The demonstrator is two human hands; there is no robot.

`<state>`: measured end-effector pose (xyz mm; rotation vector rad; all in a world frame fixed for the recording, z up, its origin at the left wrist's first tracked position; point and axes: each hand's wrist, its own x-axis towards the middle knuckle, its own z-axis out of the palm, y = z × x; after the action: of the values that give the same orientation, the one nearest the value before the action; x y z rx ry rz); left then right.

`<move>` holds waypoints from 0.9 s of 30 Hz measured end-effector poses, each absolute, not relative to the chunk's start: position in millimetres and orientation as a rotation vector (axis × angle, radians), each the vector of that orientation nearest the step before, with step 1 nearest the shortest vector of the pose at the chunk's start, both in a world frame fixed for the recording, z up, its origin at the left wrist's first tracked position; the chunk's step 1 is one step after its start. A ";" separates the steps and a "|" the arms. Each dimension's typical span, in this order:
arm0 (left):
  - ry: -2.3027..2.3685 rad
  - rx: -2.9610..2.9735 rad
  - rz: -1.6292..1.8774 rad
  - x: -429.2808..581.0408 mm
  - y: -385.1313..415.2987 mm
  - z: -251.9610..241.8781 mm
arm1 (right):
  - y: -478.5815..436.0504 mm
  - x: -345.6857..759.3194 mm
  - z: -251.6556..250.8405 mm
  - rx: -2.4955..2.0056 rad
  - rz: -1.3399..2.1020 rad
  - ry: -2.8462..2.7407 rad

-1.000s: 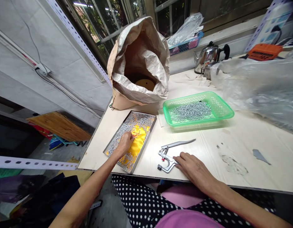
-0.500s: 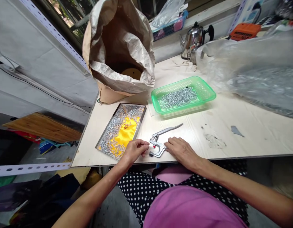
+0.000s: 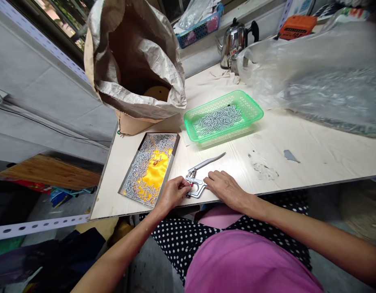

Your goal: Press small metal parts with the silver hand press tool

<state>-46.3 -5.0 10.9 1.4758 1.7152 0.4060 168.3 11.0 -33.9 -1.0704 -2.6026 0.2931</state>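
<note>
On the pale wood-grain table, a shallow rectangular tray lies near the front left, before a tall brown paper sack, with silver metal hand pliers to its right, between the left hand and the right hand. Behind the pliers and right of the sack sits a green perforated plastic basket, small silver metal pins in it, with a shiny metal kettle behind and a clear plastic bag to the right.
</note>
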 end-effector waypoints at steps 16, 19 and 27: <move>1.556 1.493 0.270 -64.0 4.1 -6.4 | 8.7 170.2 -39.8 -1.073 0.358 -2.569; 1.537 1.477 0.231 -61.8 4.5 -3.6 | 7.9 170.3 -39.7 -1.069 0.367 -2.578; 1.518 1.268 0.251 -54.7 -5.3 0.0 | 7.5 178.6 -36.0 -0.995 0.490 -2.586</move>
<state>-54.7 -5.3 0.0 1.2682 1.5176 0.2505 178.6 7.5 -36.0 -0.9952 -2.5858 0.4904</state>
